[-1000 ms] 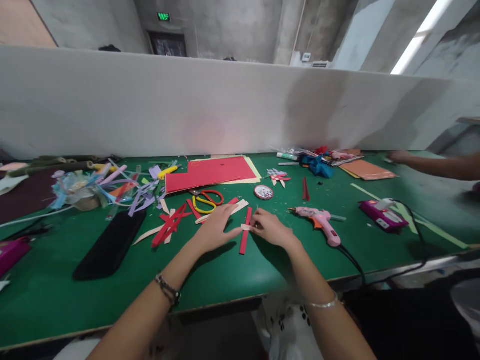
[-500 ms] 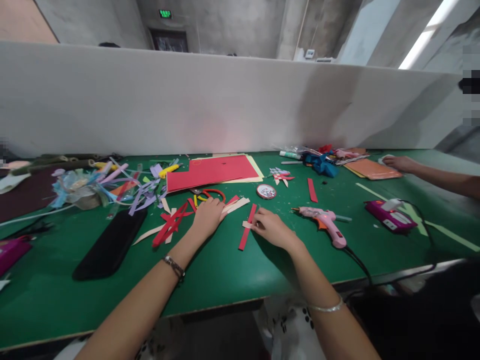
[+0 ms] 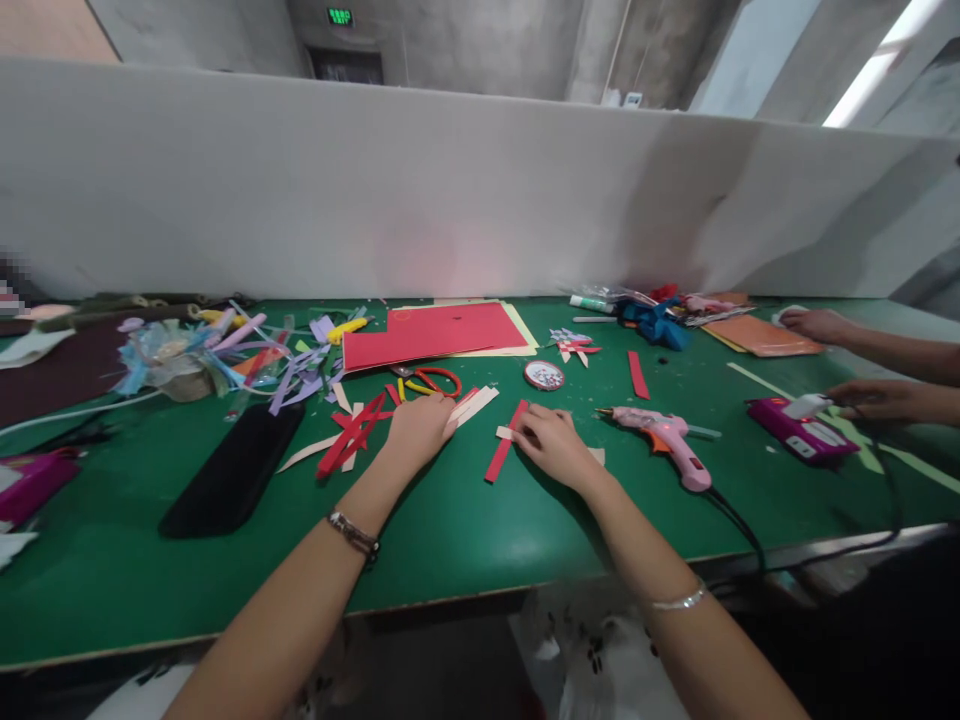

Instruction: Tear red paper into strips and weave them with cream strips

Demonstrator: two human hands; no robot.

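Observation:
My left hand (image 3: 418, 432) is closed on several cream and red paper strips (image 3: 472, 406), which stick out past its fingers to the right. My right hand (image 3: 553, 446) pinches a cream paper strip (image 3: 505, 433) that lies crosswise over a red paper strip (image 3: 496, 462) on the table. Just behind my left hand are scissors (image 3: 444, 378) with orange and yellow handles. To its left lies a loose pile of red strips (image 3: 351, 440) with cream ones among them. A pink glue gun (image 3: 671, 432) rests right of my right hand.
Red paper sheets (image 3: 442, 335) lie behind my hands, near a round tin (image 3: 544, 375) of small pieces. A black case (image 3: 232, 475) is at left. At right, a co-worker's hands (image 3: 862, 400) are near a purple box (image 3: 802, 430) with a cable. A white partition (image 3: 480, 200) stands behind.
A second co-worker hand has come into view at the purple box. My view has shifted slightly; a pale scrap now shows beside my right wrist. Both my hands keep their grips.

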